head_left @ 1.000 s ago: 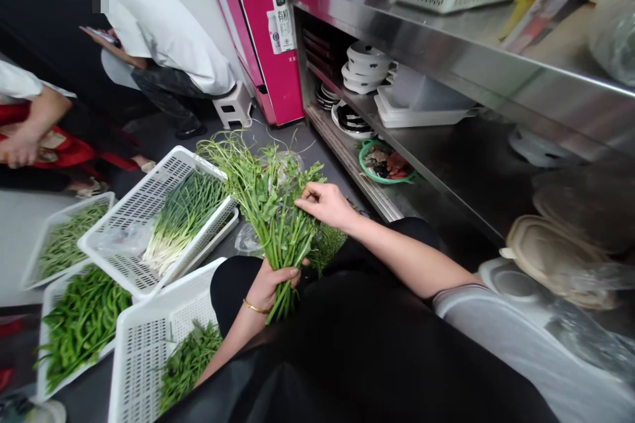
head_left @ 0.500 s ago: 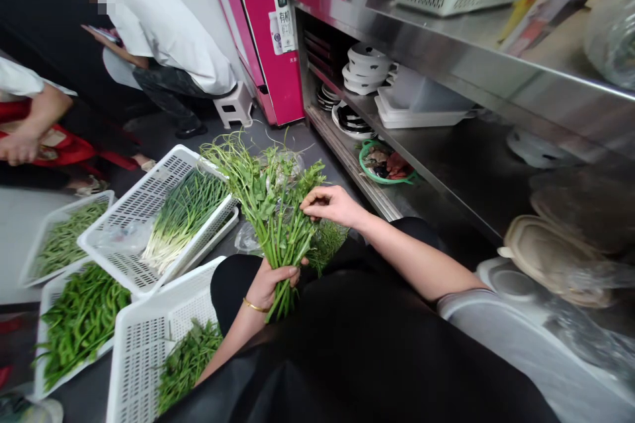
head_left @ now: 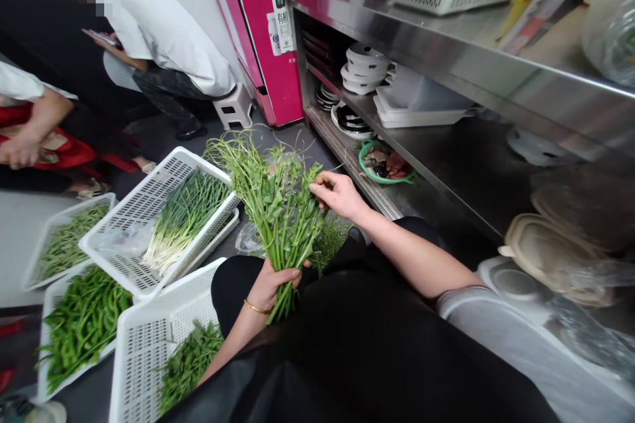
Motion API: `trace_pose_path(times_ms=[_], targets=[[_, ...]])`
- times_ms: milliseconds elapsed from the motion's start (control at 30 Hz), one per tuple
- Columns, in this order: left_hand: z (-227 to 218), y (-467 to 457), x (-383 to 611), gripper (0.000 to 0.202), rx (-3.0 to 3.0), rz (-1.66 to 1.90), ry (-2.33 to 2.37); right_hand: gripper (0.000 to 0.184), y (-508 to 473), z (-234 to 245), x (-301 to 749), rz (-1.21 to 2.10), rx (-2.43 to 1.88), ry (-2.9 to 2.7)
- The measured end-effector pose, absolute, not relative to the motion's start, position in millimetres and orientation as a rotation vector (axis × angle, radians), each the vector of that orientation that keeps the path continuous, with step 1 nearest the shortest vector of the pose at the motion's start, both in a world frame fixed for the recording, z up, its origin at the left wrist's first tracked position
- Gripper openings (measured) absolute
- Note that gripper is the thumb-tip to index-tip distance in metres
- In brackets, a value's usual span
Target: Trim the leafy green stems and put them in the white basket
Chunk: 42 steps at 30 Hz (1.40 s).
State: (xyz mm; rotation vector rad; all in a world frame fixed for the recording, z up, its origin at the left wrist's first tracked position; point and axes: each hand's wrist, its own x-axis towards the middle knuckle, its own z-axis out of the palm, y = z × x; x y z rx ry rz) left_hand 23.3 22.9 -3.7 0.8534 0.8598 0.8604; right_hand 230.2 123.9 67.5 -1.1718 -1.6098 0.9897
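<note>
My left hand (head_left: pixel 272 284), with a gold bangle on the wrist, is closed around the lower stems of a bunch of leafy green shoots (head_left: pixel 275 205) held upright over my lap. My right hand (head_left: pixel 337 193) reaches into the upper right side of the bunch, its fingers pinched on a leafy stem there. Thin tendrils curl out of the bunch's top.
White slotted baskets stand on the floor at the left: one with green onions (head_left: pixel 181 215), one with green beans (head_left: pixel 79 324), one with leafy greens (head_left: pixel 188 360). A steel shelf unit (head_left: pixel 446 59) with dishes runs along the right. Two other people sit at the upper left, near a pink machine (head_left: pixel 278 20).
My right hand has moved up and slightly right along the bunch, from mid-height to its upper leaves. The left hand keeps its grip on the stems.
</note>
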Motion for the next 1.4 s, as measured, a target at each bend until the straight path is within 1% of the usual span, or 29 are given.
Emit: trace_pose_path(times_ms=[67, 167, 233, 267, 333, 400, 467, 500, 567, 633, 700, 733, 800, 900, 967, 1000, 1067, 1133, 1233, 1333, 1400], targets=[[-4.7, 23.1, 22.7, 0.020, 0.856, 0.844, 0.858, 0.028, 122.9, 69.3, 232.8, 0.854, -1.157, -1.709], [-6.5, 24.1, 22.4, 0.020, 0.840, 0.843, 0.858, 0.027, 120.8, 69.7, 234.9, 0.510, -1.193, -1.836], [-7.1, 24.8, 23.1, 0.021, 0.825, 0.860, 0.861, 0.025, 121.0, 69.0, 235.3, 0.386, -1.248, -1.845], [-7.1, 24.9, 23.6, 0.021, 0.820, 0.870, 0.863, 0.026, 122.1, 68.5, 235.7, 0.408, -1.261, -1.814], [-6.5, 24.5, 24.7, 0.027, 0.805, 0.877, 0.865, 0.031, 126.5, 67.7, 237.4, 0.588, -1.238, -1.664], [-5.6, 23.3, 25.4, 0.042, 0.772, 0.879, 0.866, 0.035, 132.4, 67.3, 240.9, 0.813, -1.193, -1.448], [-4.9, 22.0, 25.5, 0.061, 0.732, 0.885, 0.864, 0.035, 136.9, 67.1, 245.9, 0.902, -1.196, -1.355], [-4.8, 21.5, 25.1, 0.068, 0.718, 0.889, 0.860, 0.035, 137.9, 67.1, 248.8, 0.853, -1.219, -1.395], [-5.3, 21.2, 23.8, 0.075, 0.699, 0.898, 0.849, 0.033, 137.8, 66.7, 254.6, 0.594, -1.291, -1.589], [-6.7, 21.7, 21.7, 0.076, 0.681, 0.895, 0.838, 0.029, 137.2, 66.2, 261.4, 0.272, -1.364, -1.768], [-8.5, 22.5, 19.1, 0.074, 0.669, 0.885, 0.833, 0.025, 139.0, 67.6, 270.9, 0.106, -1.400, -1.823], [-9.5, 22.8, 17.8, 0.074, 0.668, 0.882, 0.834, 0.025, 141.2, 70.0, 277.6, 0.120, -1.391, -1.794], [-11.5, 23.1, 15.4, 0.075, 0.673, 0.890, 0.851, 0.026, 146.8, 79.7, 295.8, 0.290, -1.314, -1.583], [-14.7, 22.9, 12.5, 0.078, 0.681, 0.923, 0.910, 0.023, 150.3, 101.1, 332.6, 0.581, -1.084, -1.005], [-16.8, 23.0, 11.2, 0.080, 0.686, 0.936, 0.949, 0.021, 144.0, 109.0, 354.9, 0.633, -0.913, -0.709], [-17.8, 23.3, 10.8, 0.080, 0.688, 0.939, 0.963, 0.020, 137.9, 108.0, 362.3, 0.625, -0.873, -0.666], [-19.1, 24.6, 10.4, 0.082, 0.687, 0.943, 0.973, 0.026, 121.1, 94.6, 365.6, 0.665, -0.992, -0.916], [-19.1, 26.4, 10.5, 0.084, 0.688, 0.954, 0.972, 0.034, 101.8, 71.8, 353.9, 0.788, -1.270, -1.457], [-16.9, 29.0, 11.6, 0.086, 0.721, 0.963, 0.958, 0.031, 79.5, 47.2, 320.8, 0.925, -1.424, -1.908], [-13.7, 29.9, 13.9, 0.086, 0.778, 0.953, 0.932, 0.020, 75.5, 57.7, 286.9, 0.876, -1.316, -2.215], [-11.8, 29.3, 15.7, 0.087, 0.814, 0.944, 0.914, 0.019, 83.3, 76.1, 265.7, 0.828, -1.164, -2.110]])
